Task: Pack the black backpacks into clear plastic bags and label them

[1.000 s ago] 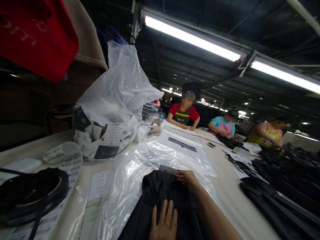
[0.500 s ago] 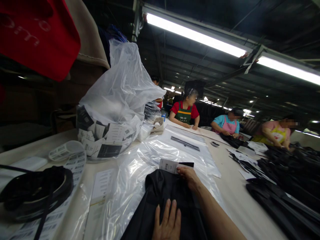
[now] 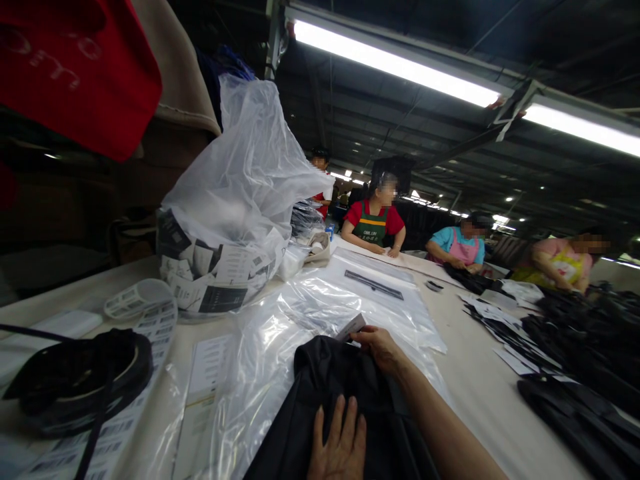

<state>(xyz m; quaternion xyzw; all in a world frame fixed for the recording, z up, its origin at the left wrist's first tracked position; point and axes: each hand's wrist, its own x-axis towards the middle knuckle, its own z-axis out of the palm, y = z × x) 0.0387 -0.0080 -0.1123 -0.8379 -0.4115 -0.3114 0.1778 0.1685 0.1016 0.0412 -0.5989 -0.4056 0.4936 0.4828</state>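
A black garment (image 3: 300, 427), smooth and folded, lies in front of me. My left hand (image 3: 340, 440) rests flat on it with the fingers stretched out. At the garment's far edge, my right hand (image 3: 377, 345) pinches a paper tag (image 3: 351, 327), which stands tilted and shows a greyish face. Beneath the garment's far end spread clear plastic bags (image 3: 280, 313), one of them with a dark zip strip (image 3: 373, 285).
To the left stand a plastic sack of tags (image 3: 233, 267), a roll of barcode stickers (image 3: 140, 300) and a black ribbon roll (image 3: 85, 393). Black garments (image 3: 575, 413) and papers (image 3: 500, 327) lie at right. Several co-workers (image 3: 375, 223) work across the table.
The tag in my right hand has turned, so its printed face no longer shows. My left hand stays flat on the garment. The view has shifted slightly.
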